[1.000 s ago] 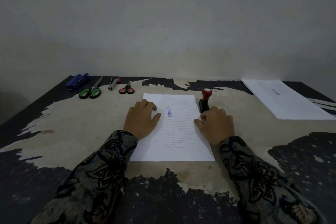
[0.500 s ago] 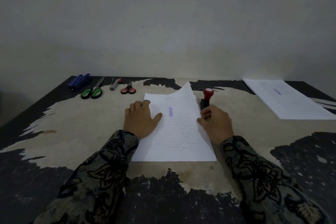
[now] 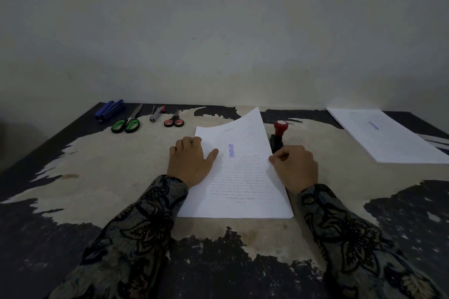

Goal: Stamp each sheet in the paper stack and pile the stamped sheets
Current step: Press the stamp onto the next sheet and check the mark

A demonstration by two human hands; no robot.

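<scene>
I see the right hand [image 3: 295, 167] pinching the stamped top sheet [image 3: 239, 165] at its edge, far corner lifted. Left hand [image 3: 192, 165] lies flat, fingers straight, on the paper stack [image 3: 194, 211]; stamp [image 3: 278, 136] stands beside

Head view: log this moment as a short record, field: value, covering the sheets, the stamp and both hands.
top sheet: stamped in blue, far right corner lifted off the stack
paper stack: flat on the table
left hand: flat on the stack's left edge
right hand: pinches the top sheet's right edge
stamp: upright, red knob, behind the right hand
stamped pile: far right, blue mark on top
</scene>
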